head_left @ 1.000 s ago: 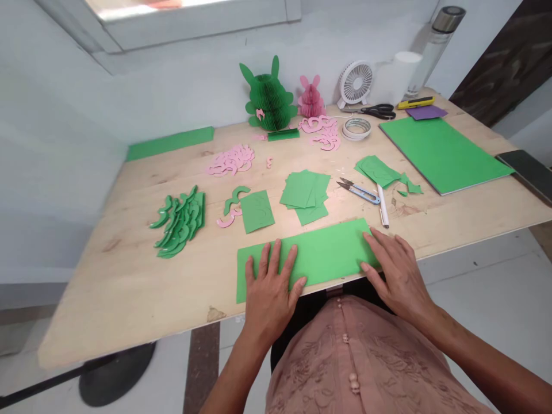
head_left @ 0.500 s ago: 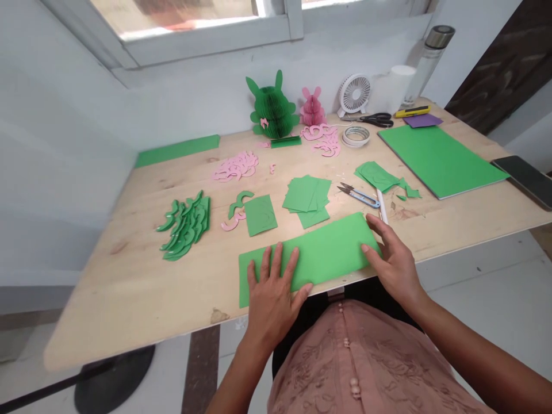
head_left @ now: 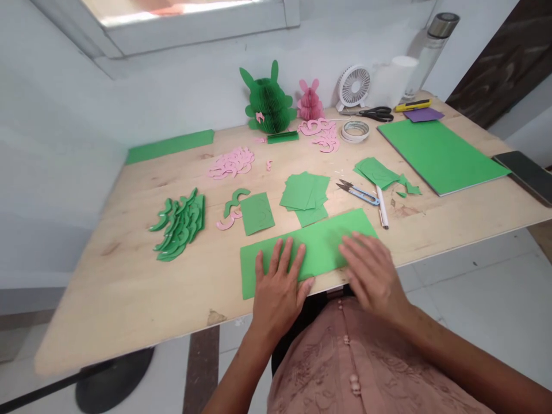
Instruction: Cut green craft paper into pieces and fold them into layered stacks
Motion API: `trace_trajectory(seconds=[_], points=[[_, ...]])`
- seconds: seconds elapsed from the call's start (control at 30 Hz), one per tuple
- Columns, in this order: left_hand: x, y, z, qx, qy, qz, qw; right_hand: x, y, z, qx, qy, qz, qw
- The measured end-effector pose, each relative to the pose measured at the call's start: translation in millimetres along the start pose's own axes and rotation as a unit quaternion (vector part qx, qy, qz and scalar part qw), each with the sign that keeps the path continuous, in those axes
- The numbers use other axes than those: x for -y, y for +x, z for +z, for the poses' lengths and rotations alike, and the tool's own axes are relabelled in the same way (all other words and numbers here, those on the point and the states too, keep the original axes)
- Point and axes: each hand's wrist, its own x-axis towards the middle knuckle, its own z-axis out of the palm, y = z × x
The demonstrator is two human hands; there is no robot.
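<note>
A long strip of green paper [head_left: 323,244] lies along the table's front edge. My left hand [head_left: 280,284] rests flat on its left part, fingers spread. Over the strip's right part is my right hand [head_left: 373,273], its fingers stretched out and a little blurred; whether they press on the paper I cannot tell. Just behind the strip lie a green paper piece with a pencilled outline [head_left: 257,214] and a stack of green paper rectangles [head_left: 305,192]. Thread snips [head_left: 359,192] and a white pen [head_left: 382,208] lie behind its right end.
Cut green shapes [head_left: 181,227] are piled at left, pink cut-outs [head_left: 233,162] farther back. Honeycomb paper rabbits, green [head_left: 271,106] and pink [head_left: 310,102], stand by the wall near a small fan [head_left: 353,86], tape rolls [head_left: 355,131] and scissors [head_left: 375,114]. Green sheets [head_left: 440,155] and a phone [head_left: 528,175] lie right.
My right hand has left the strip's right end and moved left over the paper, its fingers now stretched out. My left hand stays on the strip. The view has shifted slightly.
</note>
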Motion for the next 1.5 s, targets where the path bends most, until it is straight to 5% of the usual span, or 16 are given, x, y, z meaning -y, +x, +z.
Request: trace_trajectory(seconds=[0.13, 0.33, 0.6, 1.27, 1.5], points=[[0.5, 1.1, 0.4, 0.015, 0.003, 0.011, 1.000, 24.2, -6.9, 14.7, 0.114, -0.024, -0.057, 0.992], [0.9, -0.3, 0.0, 0.002, 0.002, 0.026, 1.000, 25.8, -15.0, 24.5, 0.159, -0.050, -0.050, 0.985], [3.8, -7.5, 0.6, 0.011, -0.004, 0.108, 0.994, 30.7, -16.7, 27.4, 0.151, -0.058, -0.037, 0.986], [5.7, -5.3, -0.5, 0.020, -0.015, 0.121, 0.992, -8.3, -49.6, -19.1, 0.130, -0.152, 0.041, 0.979], [6.1, -5.0, -1.0, 0.016, -0.011, 0.124, 0.992, 2.6, -28.7, -18.4, 0.130, -0.144, 0.010, 0.981]])
